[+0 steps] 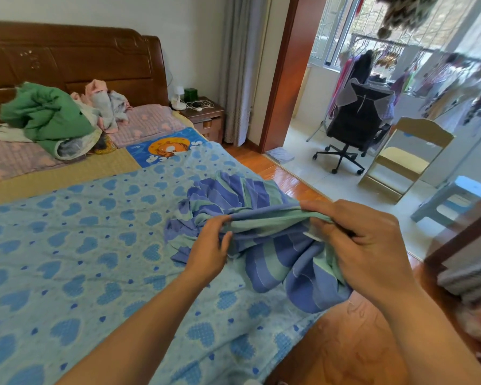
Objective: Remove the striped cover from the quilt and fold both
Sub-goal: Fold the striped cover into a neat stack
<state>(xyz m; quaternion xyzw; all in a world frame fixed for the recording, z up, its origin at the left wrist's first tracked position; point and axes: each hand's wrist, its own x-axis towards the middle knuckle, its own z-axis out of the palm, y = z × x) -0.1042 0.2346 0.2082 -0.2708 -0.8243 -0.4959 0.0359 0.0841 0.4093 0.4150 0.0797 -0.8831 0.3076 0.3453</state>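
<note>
The striped cover (270, 254), blue and green, lies crumpled near the bed's right edge, part of it hanging over the side. It rests on the light blue quilt (75, 245) with darker blue heart shapes, spread flat over the bed. My left hand (210, 245) pinches an edge of the cover between thumb and fingers. My right hand (370, 245) grips the same edge further right, so a short stretch of fabric is held taut between both hands.
A green blanket (45, 115) and loose clothes are piled by the wooden headboard (72, 56). A nightstand (206, 113) stands past the bed. Wooden floor runs along the right side, with an office chair (353, 126), a small wooden chair (408, 157) and a blue stool (453, 201) beyond.
</note>
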